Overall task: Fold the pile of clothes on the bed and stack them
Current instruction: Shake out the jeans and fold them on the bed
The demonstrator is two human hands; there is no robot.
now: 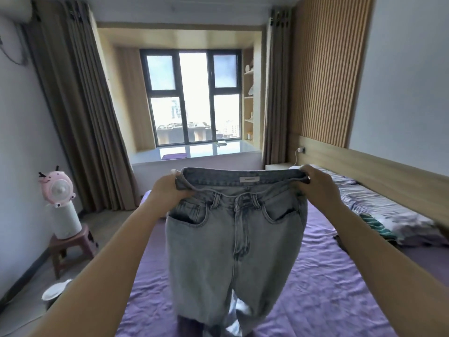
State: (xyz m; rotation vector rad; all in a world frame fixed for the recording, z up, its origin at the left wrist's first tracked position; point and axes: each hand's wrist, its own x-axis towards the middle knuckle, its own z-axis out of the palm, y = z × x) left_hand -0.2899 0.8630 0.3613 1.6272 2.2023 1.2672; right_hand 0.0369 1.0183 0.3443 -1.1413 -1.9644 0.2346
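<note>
One pair of light grey-blue jeans (pixel 233 239) hangs upright in the air over a purple-sheeted bed (pixel 328 288), front facing the viewer, stretched between two outstretched arms. The left hand (pixel 167 188) grips the waistband's left end with curled fingers; the right hand (pixel 318 186) grips its right end the same way. Both legs dangle down toward the sheet. On the right, one crumpled heap of clothes (pixel 379 229) lies beside striped bedding (pixel 379 203).
</note>
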